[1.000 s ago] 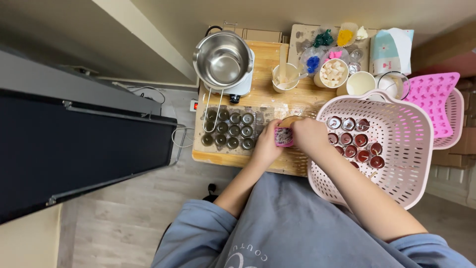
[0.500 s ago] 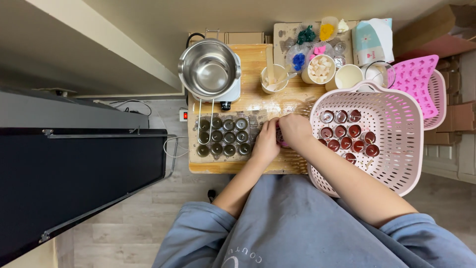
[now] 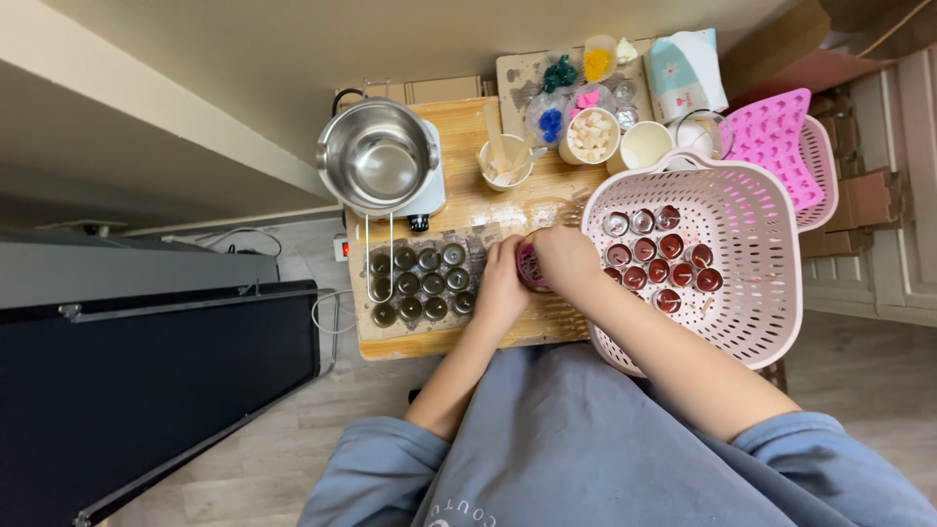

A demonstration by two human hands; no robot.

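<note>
My left hand and my right hand are closed together around a small round tin with a pink-red filling, held just above the wooden board. To the left lies a tray of several small dark filled tins. To the right a pink plastic basket holds several tins with red filling.
A steel pot on a small white hotplate stands at the board's back left. Cups, bowls of wax pieces and dyes crowd the back. A pink silicone mould lies at the right. A black machine stands at the left.
The view has shifted a little to the right. Both hands remain together on the small tin, now a bit lower and closer to the basket's rim.
</note>
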